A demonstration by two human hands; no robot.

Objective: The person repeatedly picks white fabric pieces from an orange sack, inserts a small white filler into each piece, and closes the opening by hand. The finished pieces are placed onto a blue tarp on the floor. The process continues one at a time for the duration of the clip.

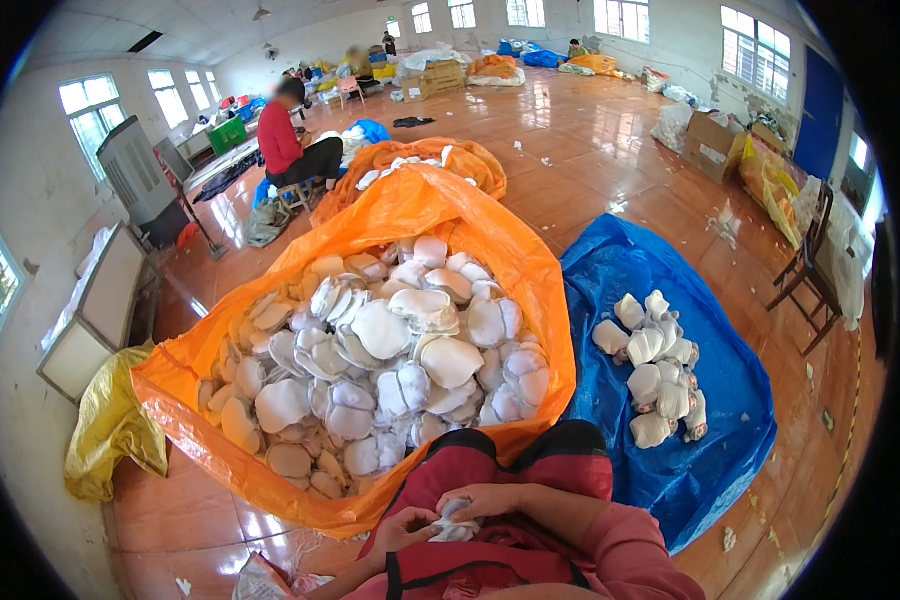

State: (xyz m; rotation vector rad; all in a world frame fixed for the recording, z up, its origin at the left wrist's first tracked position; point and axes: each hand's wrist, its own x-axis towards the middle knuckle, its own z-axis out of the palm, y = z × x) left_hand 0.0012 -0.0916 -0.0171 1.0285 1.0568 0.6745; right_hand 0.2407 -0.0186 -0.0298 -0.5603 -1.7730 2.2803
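Observation:
Over my lap I hold a small white and grey fabric piece (pixel 454 519), bunched up and partly hidden by my fingers. My left hand (pixel 407 530) grips its near left side. On the other side my right hand (pixel 478 500) has its fingers closed round it. Just beyond my knees stands a wide orange sack (pixel 545 250), its mouth folded open, heaped with white rounded fabric pads (pixel 382 330). To the right, a blue sheet or sack (pixel 620 260) lies spread on the floor with several white rolled bundles (pixel 660 365) piled on it.
A yellow sack (pixel 120 430) lies by a white panel (pixel 92 318) at the left wall. Beyond my sack sits a person in red (pixel 282 140) beside another orange sack (pixel 480 165). A wooden chair (pixel 815 265) and cardboard box (pixel 710 148) stand at the right.

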